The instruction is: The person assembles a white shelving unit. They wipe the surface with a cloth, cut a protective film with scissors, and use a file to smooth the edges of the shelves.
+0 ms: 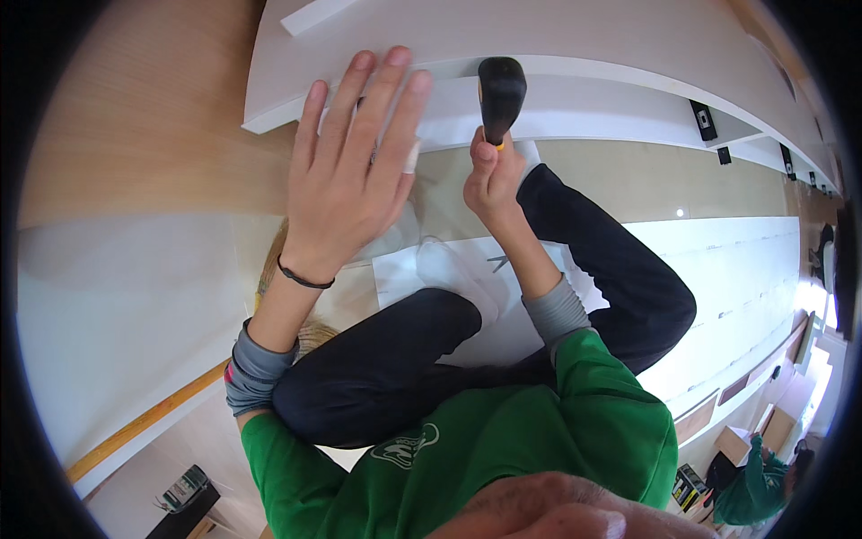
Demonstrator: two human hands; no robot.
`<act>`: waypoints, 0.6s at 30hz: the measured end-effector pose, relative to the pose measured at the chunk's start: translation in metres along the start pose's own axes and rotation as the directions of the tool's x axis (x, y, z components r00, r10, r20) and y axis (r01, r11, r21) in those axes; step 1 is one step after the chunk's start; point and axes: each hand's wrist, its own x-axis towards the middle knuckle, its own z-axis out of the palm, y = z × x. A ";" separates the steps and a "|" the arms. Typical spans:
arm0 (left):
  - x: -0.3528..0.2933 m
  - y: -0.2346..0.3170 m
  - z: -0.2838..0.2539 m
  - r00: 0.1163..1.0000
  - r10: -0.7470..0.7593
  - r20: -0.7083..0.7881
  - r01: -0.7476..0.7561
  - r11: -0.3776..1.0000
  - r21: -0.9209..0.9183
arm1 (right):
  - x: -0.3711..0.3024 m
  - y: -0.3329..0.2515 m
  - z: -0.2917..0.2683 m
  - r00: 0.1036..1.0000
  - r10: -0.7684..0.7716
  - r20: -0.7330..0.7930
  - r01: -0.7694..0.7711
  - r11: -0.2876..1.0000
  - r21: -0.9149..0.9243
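My left hand (350,171) is open, its fingers stretched out over the near edge of a long white panel assembly (575,85). A pale bandage shows by the index finger, and a black band circles the wrist. Whether the palm presses on the panel is hidden. To its right, my right hand (494,184) is closed around a mallet-like tool (503,90) with a thick, rounded black end and a bit of yellow at the grip. That black end stands up in front of the panel edge; the rest of the tool is hidden by my fingers.
My crossed legs in dark trousers (377,359) rest on the floor by a white sheet (718,287). Wooden board (135,117) lies at left, above another white panel (117,296). Broom bristles (316,336) show beside my knee. Black fittings (703,120) line the panel. Another person (754,481) works at lower right.
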 end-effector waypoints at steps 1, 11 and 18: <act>0.004 0.006 0.000 0.999 0.003 0.032 -0.004 0.999 0.038 | -0.001 -0.001 -0.003 0.999 -0.013 -0.030 0.014 1.000 0.016; 0.014 0.011 0.011 0.999 0.038 -0.028 -0.033 0.984 0.177 | 0.019 -0.008 -0.015 0.969 0.090 -0.231 -0.077 0.995 0.065; 0.045 0.024 0.029 0.995 -0.009 -0.100 0.001 0.997 -0.083 | 0.014 0.024 -0.048 0.989 -0.001 -0.150 0.011 0.998 0.063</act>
